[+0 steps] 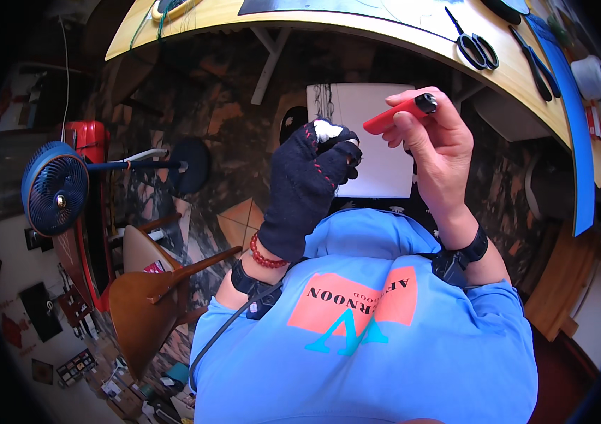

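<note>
My right hand (pixel 445 145) is bare and closed around a red lighter (pixel 392 116) with a black top. No flame shows on it. To its left is my left hand (pixel 304 177), in a black glove with red stitching and a white patch near the fingers. Its fingers are curled together, and what they pinch, if anything, is hidden. A white flat board or lid (pixel 371 180) lies beneath both hands, over my lap. Thin dark cords (pixel 325 99) cross its far left corner, just beyond the gloved fingers.
Ahead curves a wooden table (pixel 392 32) bearing black scissors (pixel 473 46), pliers (pixel 537 67) and a white spool (pixel 590 76). A long blue strip (pixel 583 162) runs along its right side. On the left stand a blue fan (pixel 57 187) and a wooden chair (pixel 145 304).
</note>
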`<state>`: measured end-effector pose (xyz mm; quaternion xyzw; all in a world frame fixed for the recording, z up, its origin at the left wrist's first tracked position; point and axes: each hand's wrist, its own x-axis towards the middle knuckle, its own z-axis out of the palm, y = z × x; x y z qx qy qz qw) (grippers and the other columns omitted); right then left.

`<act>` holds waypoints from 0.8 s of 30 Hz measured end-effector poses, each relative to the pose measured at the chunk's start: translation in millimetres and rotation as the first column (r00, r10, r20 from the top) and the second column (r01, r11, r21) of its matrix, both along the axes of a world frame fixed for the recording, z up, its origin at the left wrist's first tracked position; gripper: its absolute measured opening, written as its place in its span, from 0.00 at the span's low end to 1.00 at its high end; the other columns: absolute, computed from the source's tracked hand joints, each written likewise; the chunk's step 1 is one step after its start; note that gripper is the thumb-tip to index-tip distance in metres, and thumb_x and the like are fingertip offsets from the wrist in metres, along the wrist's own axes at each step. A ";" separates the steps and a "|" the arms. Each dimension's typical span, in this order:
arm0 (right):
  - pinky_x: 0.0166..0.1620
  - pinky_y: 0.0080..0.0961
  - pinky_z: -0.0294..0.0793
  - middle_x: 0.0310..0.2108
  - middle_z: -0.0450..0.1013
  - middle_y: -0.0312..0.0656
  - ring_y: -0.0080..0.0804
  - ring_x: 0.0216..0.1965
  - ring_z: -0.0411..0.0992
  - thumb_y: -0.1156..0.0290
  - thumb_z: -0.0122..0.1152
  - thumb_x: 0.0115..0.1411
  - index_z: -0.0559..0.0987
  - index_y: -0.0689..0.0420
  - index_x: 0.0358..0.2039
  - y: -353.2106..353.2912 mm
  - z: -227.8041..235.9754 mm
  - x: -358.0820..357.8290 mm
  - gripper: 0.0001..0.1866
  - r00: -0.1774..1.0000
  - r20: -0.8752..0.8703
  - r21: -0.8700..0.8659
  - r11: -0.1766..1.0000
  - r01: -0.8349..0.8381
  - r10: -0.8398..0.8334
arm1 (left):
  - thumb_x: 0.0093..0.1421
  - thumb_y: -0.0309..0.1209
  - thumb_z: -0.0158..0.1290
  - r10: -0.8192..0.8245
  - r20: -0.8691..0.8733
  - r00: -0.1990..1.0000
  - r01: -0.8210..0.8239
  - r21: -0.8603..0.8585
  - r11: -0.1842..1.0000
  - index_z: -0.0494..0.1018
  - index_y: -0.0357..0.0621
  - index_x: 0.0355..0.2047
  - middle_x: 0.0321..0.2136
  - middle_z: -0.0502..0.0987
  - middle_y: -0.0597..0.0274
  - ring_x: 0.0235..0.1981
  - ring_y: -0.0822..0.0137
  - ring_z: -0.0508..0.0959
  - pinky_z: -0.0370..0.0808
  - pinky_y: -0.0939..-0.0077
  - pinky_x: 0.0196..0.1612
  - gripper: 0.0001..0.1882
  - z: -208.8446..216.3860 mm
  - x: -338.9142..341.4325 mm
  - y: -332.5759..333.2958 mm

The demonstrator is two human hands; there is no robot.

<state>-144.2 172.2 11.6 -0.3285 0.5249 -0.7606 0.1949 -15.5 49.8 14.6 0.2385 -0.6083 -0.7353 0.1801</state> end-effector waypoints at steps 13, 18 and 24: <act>0.33 0.13 0.72 0.32 0.79 0.39 0.17 0.30 0.75 0.72 0.61 0.65 0.76 0.60 0.43 2.2 1.6 -4.9 0.08 0.999 -0.007 0.034 0.999 0.032 -0.032 | 0.63 0.24 0.56 0.011 0.012 1.000 -0.013 0.149 0.989 0.76 0.37 0.38 0.27 0.79 0.61 0.27 0.71 0.81 0.80 0.78 0.32 0.05 1.1 0.2 -2.3; 0.25 0.12 0.70 0.35 0.79 0.40 0.14 0.23 0.71 0.66 0.52 0.69 0.74 0.60 0.41 3.1 -8.6 -1.2 0.10 0.990 0.134 0.034 0.998 -0.053 0.048 | 0.62 0.23 0.56 0.040 -0.002 0.999 -0.039 0.121 0.992 0.76 0.36 0.39 0.29 0.79 0.60 0.28 0.70 0.81 0.80 0.77 0.33 0.06 5.1 -0.1 -1.7; 0.23 0.12 0.70 0.44 0.78 0.41 0.12 0.23 0.69 0.66 0.50 0.70 0.73 0.58 0.47 -6.1 -18.2 11.1 0.11 0.947 0.244 0.087 0.968 -0.237 0.210 | 0.61 0.22 0.56 0.071 -0.005 0.997 -0.070 0.105 0.992 0.74 0.37 0.43 0.33 0.79 0.59 0.31 0.70 0.82 0.80 0.77 0.36 0.09 7.0 2.6 -3.4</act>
